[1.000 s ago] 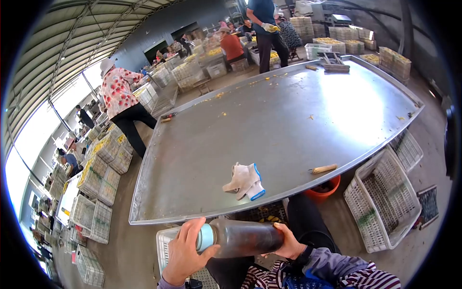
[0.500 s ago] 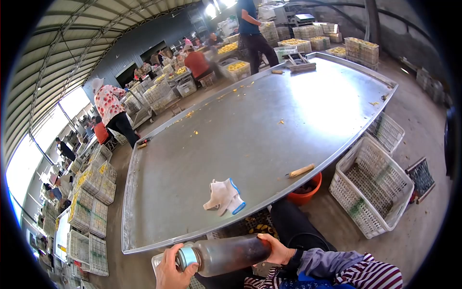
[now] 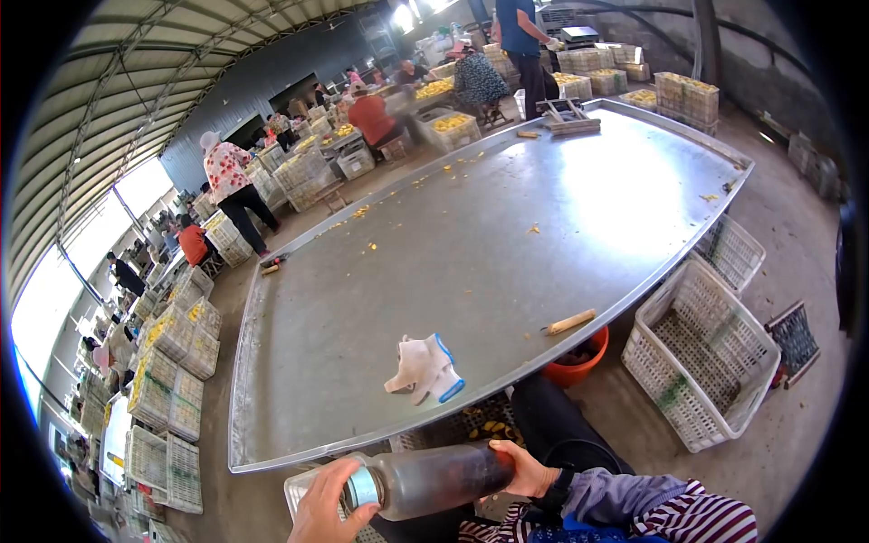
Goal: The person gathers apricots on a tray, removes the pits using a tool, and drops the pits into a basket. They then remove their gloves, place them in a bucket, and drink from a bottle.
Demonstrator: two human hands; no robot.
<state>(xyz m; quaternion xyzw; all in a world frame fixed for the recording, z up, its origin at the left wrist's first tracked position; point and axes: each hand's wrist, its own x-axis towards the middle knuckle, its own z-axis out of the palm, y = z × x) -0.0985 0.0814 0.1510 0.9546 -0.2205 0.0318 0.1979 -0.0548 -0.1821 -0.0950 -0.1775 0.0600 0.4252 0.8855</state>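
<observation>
A large bottle (image 3: pixel 439 480) with dark contents lies nearly level above my lap, below the table's near edge. My left hand (image 3: pixel 330 505) is wrapped round its light blue cap (image 3: pixel 363 487) at the left end. At the right end, my right hand (image 3: pixel 525 472) grips the base of the bottle. A whitish glove (image 3: pixel 421 366) with blue trim rests on the metal table (image 3: pixel 407 271) just beyond the bottle. Farther right, a wooden-handled tool (image 3: pixel 570 322) lies by the table's edge.
An orange bucket (image 3: pixel 579 360) and a white plastic crate (image 3: pixel 701 362) stand right of the table. A wooden frame (image 3: pixel 568 119) sits at its far end. Stacked crates (image 3: pixel 167 380) line the left. Several people are beyond, one in a floral top (image 3: pixel 224 170).
My left hand has shifted slightly on the cap. In the background, the person in dark blue has moved right, and a person in a patterned top has come into view.
</observation>
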